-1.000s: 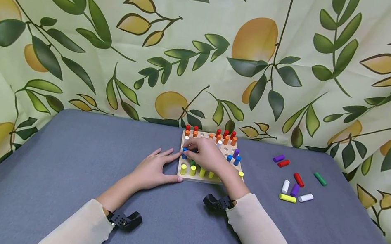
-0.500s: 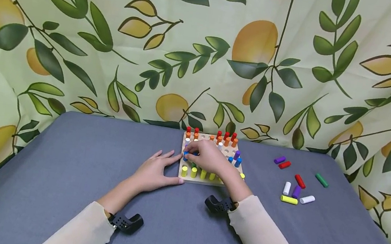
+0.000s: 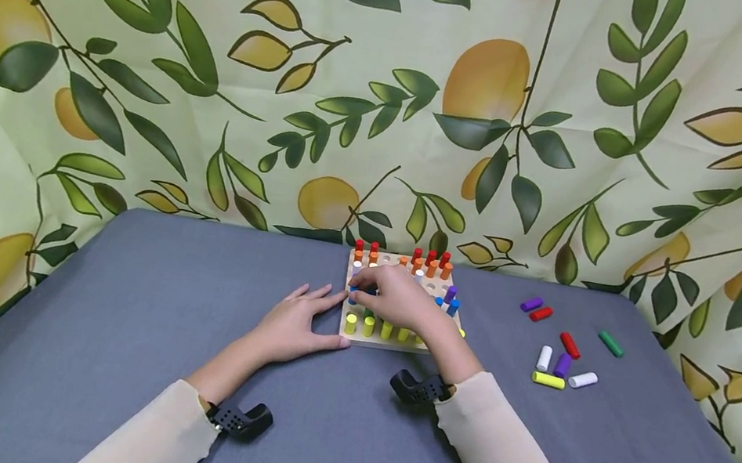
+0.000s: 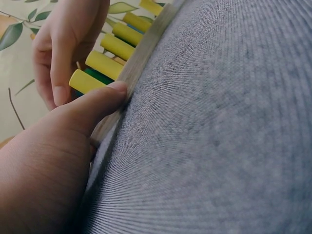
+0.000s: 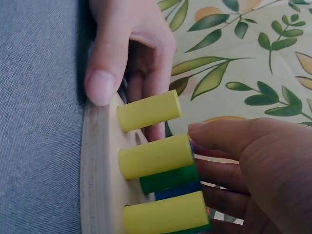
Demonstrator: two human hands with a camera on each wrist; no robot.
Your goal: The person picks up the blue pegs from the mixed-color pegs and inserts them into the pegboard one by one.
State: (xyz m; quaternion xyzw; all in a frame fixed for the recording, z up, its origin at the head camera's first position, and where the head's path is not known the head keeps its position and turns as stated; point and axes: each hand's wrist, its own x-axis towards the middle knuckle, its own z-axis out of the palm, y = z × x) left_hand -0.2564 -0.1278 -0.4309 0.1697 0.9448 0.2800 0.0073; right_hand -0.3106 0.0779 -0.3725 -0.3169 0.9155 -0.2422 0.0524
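Note:
The wooden pegboard [image 3: 390,347] lies at the table's far middle with rows of coloured pegs standing in it. Over its left part, my right hand [image 3: 397,296] pinches a blue peg [image 3: 352,297] in the leftmost column; the fingertip contact is partly hidden. Spread flat, my left hand [image 3: 292,325] steadies the board's left side, its thumb on the near left corner. In the left wrist view, that thumb [image 4: 100,102] presses the board's edge beside a yellow peg [image 4: 85,82]. The right wrist view shows yellow pegs [image 5: 155,157] and a green peg [image 5: 168,179] near the right hand.
Loose pegs lie right of the board: a yellow peg [image 3: 548,380], white pegs [image 3: 583,380], purple pegs [image 3: 562,364], red pegs [image 3: 569,345] and a green peg [image 3: 610,343]. A leaf-patterned cloth [image 3: 360,103] hangs behind the blue-grey table [image 3: 195,270].
My right hand has lowered slightly with the blue peg, which now sits lower in the left column. The left hand keeps its place at the board; the head view shifted a little.

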